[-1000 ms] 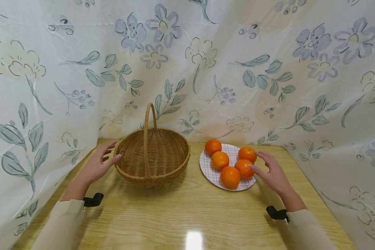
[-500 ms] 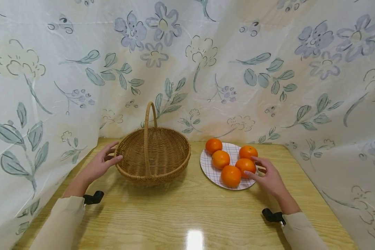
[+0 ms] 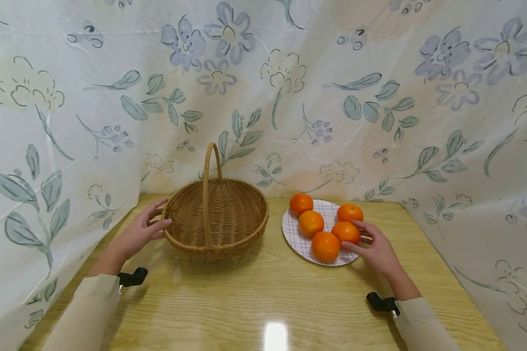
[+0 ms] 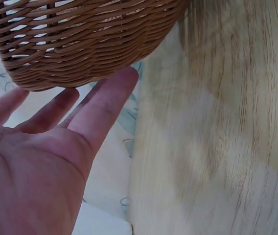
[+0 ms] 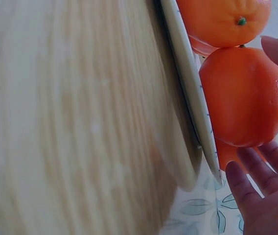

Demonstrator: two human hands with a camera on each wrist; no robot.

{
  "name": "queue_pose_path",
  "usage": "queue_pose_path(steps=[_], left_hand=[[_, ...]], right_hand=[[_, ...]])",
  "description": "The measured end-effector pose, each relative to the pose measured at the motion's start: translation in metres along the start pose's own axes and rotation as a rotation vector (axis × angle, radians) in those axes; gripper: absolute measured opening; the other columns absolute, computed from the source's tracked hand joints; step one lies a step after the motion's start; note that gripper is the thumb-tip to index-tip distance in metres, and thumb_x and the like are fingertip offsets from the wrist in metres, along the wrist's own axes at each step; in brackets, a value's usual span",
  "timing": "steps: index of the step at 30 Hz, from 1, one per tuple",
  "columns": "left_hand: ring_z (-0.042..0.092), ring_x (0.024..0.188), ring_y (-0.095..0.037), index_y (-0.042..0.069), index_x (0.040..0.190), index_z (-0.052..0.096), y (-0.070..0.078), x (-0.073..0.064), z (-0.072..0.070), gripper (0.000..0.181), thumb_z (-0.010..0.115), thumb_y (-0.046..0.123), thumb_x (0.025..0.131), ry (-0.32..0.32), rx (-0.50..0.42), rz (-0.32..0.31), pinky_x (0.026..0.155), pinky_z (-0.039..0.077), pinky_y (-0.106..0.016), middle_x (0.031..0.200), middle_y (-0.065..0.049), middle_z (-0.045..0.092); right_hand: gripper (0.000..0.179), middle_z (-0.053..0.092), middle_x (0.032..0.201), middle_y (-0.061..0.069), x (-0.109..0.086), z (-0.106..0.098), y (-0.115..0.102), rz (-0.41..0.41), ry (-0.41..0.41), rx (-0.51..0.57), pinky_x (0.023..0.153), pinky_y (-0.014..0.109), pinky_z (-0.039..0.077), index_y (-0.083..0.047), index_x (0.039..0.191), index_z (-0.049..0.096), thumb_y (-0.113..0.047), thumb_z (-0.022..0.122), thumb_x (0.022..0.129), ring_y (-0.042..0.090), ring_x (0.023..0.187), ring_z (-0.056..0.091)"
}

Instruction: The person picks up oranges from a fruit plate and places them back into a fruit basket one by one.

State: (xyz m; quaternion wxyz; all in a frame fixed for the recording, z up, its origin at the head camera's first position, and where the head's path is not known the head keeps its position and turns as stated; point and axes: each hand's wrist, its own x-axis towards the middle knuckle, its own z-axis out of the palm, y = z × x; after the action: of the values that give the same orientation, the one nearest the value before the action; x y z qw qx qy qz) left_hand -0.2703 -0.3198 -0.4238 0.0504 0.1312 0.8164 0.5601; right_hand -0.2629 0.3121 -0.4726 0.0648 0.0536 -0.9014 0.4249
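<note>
Orange [image 3: 343, 233] on plate [image 3: 292, 239]: right hand [image 3: 374, 247] curves fingers and thumb round it, I judge for security; left hand [image 3: 140, 231], fingers wide, at basket [image 3: 243, 243], likely steadying it.

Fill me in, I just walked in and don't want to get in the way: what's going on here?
A person has their right hand around one orange, thumb and fingers on different sides of it. That one and the other four oranges are all on a checked plate. Their left hand is at the left side of a wicker basket. No orange shows in the basket.
</note>
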Motion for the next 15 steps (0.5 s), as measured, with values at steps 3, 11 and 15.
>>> queue_pose_path(steps=[3, 11, 15], left_hand=[[0.053, 0.130, -0.034, 0.017, 0.166, 0.011, -0.0003, 0.0009, 0.0014, 0.076, 0.057, 0.026, 0.107, -0.005, -0.043, -0.002, 0.089, 0.059, -0.027, 0.162, -0.032, 0.021], [0.058, 0.124, -0.021, 0.016, 0.166, 0.011, 0.0015, 0.0001, 0.0026, 0.075, 0.057, 0.025, 0.107, -0.006, -0.073, -0.004, 0.089, 0.059, -0.026, 0.161, -0.032, 0.021], [0.053, 0.130, -0.032, 0.016, 0.166, 0.012, 0.0040, -0.0016, 0.0025, 0.075, 0.056, 0.026, 0.107, 0.001, -0.052, -0.010, 0.089, 0.058, -0.026, 0.162, -0.032, 0.021]], right_hand=[[0.081, 0.045, 0.152, 0.019, 0.0002, 0.0006, 0.0010, 0.010, -0.001, 0.009, 0.111, 0.058, 0.044, -0.009, 0.152, 0.044, -0.042, 0.081, 0.088, 0.040, 0.133, 0.050], [0.080, 0.045, 0.152, 0.021, 0.0017, 0.0032, 0.0040, 0.012, 0.011, 0.031, 0.111, 0.059, 0.044, -0.008, 0.152, 0.044, -0.034, 0.083, 0.087, 0.041, 0.133, 0.049], [0.079, 0.048, 0.150, 0.020, 0.0017, 0.0049, 0.0035, 0.008, 0.031, 0.043, 0.110, 0.059, 0.045, -0.008, 0.150, 0.046, -0.036, 0.083, 0.087, 0.041, 0.131, 0.051]])
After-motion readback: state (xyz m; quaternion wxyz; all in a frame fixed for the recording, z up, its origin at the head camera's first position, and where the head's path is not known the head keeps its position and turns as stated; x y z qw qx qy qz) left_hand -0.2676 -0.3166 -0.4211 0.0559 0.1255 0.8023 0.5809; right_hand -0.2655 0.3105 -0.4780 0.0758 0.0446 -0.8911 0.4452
